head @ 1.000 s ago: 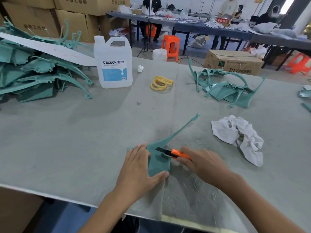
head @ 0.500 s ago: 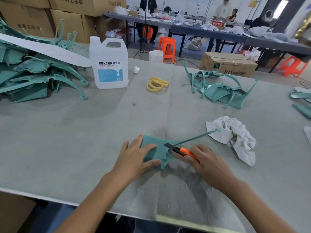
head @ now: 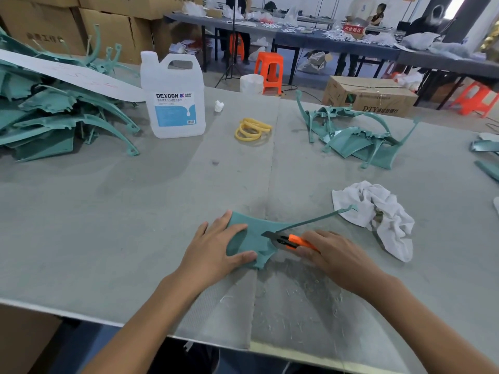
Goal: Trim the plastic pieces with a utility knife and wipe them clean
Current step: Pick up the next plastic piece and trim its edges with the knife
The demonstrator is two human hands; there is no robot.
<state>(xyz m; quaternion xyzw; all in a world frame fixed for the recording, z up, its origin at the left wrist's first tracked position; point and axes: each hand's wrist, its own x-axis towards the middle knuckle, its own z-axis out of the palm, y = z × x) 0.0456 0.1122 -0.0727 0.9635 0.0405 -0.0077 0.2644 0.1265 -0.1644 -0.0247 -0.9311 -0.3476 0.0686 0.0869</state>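
Here we are at the near edge of the tabletop (head: pixel 121 211), and the teal plastic piece (head: pixel 251 238) lies flat, right in front of the person. The left hand (head: pixel 213 247) is spread over the piece's left half, fingers straight and pressing down, thumb laid along the piece's near edge. It is pinning, not gripping. The right hand (head: pixel 337 255), just right of the piece, is curled tight round the orange utility knife (head: pixel 290 240), whose blade tip rests on the piece's upper surface close to where the thin arm branches off.

That arm is the part to watch. It runs long and slender away from the piece's broad body, up to the right, and its tip reaches the edge of the white rag (head: pixel 378 214). The piece looks light and thin-walled to me: stiff enough across the broad panel, but likely springy and easy to snap along that arm. On this smooth surface I'd expect it to skate under a blade push, so the flat panel is the place to bear down, as close to the cut as is safe. The left fingertips sit near the blade's line, which looks like the risk.

Pale shavings (head: pixel 297 290) litter the tabletop just nearer than the piece. The rag lies within reach to the piece's right.
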